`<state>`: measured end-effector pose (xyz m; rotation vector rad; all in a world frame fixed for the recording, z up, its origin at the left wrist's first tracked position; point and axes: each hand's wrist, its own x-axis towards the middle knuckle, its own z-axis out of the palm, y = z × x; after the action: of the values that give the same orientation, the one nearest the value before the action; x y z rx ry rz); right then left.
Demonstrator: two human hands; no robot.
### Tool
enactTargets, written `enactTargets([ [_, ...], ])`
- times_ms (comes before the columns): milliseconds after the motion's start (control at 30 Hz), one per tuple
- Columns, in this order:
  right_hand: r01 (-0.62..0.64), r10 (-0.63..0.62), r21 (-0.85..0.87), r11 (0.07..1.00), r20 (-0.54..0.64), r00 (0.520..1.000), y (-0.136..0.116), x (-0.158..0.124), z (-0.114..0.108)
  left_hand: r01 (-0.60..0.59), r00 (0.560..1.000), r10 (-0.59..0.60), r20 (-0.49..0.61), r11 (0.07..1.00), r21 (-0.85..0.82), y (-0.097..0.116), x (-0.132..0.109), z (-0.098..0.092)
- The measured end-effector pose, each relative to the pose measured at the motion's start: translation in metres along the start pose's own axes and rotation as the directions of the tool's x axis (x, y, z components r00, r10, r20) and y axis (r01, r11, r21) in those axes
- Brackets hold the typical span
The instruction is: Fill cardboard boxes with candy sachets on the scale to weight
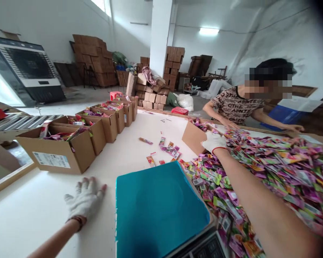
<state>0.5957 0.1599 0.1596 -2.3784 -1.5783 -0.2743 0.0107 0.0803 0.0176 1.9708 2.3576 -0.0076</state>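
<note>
My left hand (84,199), in a pale work glove, lies on the white tabletop with its fingers spread and nothing in it. Out in front, my gloved right hand (214,142) grips the near side of an open cardboard box (195,139) filled with small packets. That box sits at the edge of a large heap of purple, green and orange packets (274,168). Between my hands stands a scale with a teal platform (161,204), bare on top. Several loose packets (169,148) are scattered behind it.
A row of open packet-filled boxes (56,154) lines the table's left side, near a roller conveyor (24,123). A co-worker (239,104) leans over the heap at the far right. Stacked cartons (91,59) and an air cooler (29,68) stand behind.
</note>
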Motion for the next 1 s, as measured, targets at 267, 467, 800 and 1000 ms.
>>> enactTargets([
  [267, 0.0, 0.0, -0.011, 1.0, 0.02, 1.0, -0.004, -0.014, -0.011, -0.144, 0.99, 0.144, 0.016, 0.99, 0.013, 0.028, -0.033, 0.01],
  [467, 0.189, -0.179, 0.059, 0.98, -0.148, 0.973, 0.0, -0.103, -0.109, -0.152, 0.988, 0.151, -0.02, 0.988, -0.029, 0.023, -0.029, 0.013],
  [800, 0.804, -0.753, 0.183, 0.566, -0.282, 0.595, -0.052, -0.269, -0.189, -0.147, 0.989, 0.145, -0.026, 0.983, -0.11, 0.017, -0.055, 0.02],
  [1000, 0.801, -0.742, 0.179, 0.571, -0.305, 0.597, -0.058, -0.279, -0.198, -0.151, 0.973, 0.163, 0.164, 0.985, -0.082, 0.0, -0.09, 0.012],
])
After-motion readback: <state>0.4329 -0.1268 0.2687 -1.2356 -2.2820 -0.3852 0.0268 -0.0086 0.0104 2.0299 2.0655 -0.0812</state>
